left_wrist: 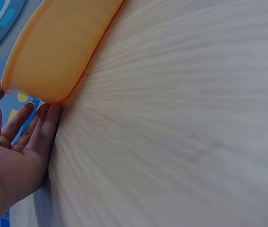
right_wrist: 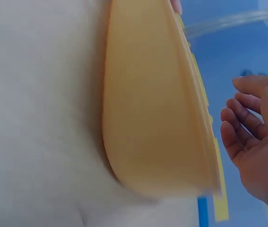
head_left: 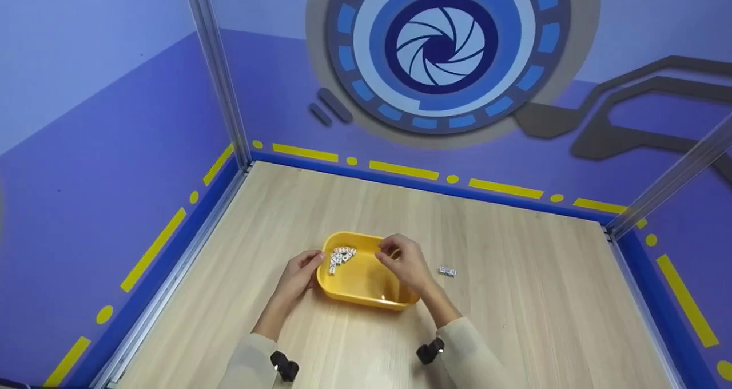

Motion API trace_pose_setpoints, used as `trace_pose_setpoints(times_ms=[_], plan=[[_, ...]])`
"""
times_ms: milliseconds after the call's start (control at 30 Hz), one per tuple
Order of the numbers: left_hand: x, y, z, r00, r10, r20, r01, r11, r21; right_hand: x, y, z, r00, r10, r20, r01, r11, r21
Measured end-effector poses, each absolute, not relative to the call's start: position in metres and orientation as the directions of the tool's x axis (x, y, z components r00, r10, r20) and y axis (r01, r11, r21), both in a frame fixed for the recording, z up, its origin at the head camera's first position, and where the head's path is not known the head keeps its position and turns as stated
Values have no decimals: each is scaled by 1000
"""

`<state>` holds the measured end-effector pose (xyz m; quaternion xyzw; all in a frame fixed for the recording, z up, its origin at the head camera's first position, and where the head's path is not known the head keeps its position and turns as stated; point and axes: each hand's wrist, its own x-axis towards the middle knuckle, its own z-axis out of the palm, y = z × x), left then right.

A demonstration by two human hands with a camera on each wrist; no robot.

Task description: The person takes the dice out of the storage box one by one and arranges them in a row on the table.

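Loosely curled, right fingers [right_wrist: 246, 117] hover; left fingers [left_wrist: 48, 127] touch the bin [head_left: 357, 283].

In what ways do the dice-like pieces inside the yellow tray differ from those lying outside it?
Place: the inside pieces lie near the left end of the yellow tray; the outside pieces lie on the table, to its right. Number: the inside pieces are clearly more than the outside pieces. Layout: the inside pieces form an irregular bunch; the outside pieces make a short, compact row. Both are small and white with dark marks.
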<state>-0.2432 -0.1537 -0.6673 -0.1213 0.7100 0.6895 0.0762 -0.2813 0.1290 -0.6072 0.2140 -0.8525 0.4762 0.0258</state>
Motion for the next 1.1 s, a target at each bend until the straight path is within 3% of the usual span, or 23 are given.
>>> trace_pose_setpoints(times_ms=[467, 667, 867, 1100], plan=[[-242, -157, -668, -970, -31, -243, -243, -7, 970, -280, 42, -636, -881, -416, 224, -407, 426, -808], [-241, -158, -665, -975, 15, -220, -220, -46, 974, -281, 36, -644, -853, -467, 233, -453, 441, -774], [-240, -156, -661, -982, 8, -188, -188, -18, 982, -281, 38, -647, -857, -488, 166, -415, 462, -784], [-242, -156, -659, -992, 36, -123, -122, 48, 991, -283, 36, -652, -806, -569, 162, -480, 470, -741]])
